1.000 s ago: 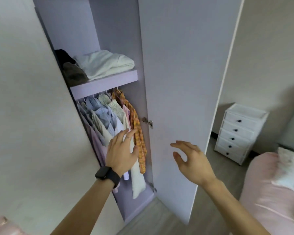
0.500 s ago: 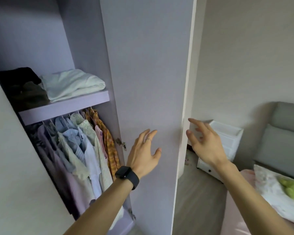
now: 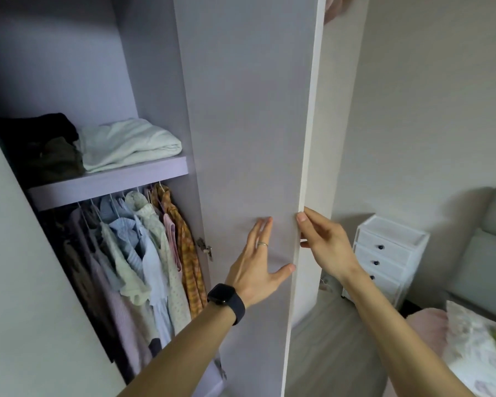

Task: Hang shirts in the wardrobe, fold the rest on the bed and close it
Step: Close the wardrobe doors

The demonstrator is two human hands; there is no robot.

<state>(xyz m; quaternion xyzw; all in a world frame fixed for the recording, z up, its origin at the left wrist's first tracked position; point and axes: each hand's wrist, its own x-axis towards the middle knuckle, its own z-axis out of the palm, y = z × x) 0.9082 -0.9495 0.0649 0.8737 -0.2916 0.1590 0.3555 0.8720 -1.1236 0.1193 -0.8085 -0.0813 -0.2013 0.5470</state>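
Two folded piles sit on the shelf (image 3: 112, 181) up at the left, a dark pile (image 3: 38, 144) and a white pile (image 3: 129, 144) touching it. Under the shelf the shirts (image 3: 143, 253) hang in a row, the orange checked one at the end just beside the hinge (image 3: 205, 247).

My left hand (image 3: 258, 267) was down on those shirts a second ago. Now it's off them and lies flat on the inside of the door (image 3: 249, 110), fingers straight, thumb out towards the edge, holding nothing. My right hand (image 3: 324, 245) was just hanging in the air back then, and now it has hold of the door's free edge. Forefinger and thumb are on the white strip, the other fingers round the back where I can't see them.

The door's still swung wide open though. Further right there's the white drawer unit (image 3: 390, 253) by the wall and the bed (image 3: 424, 325) in the corner.

So I reckon the hanging part is done and I'm on to shutting the wardrobe (image 3: 69, 67). Swing the door left across the shirts, and watch no sleeve gets caught on the hinge side.
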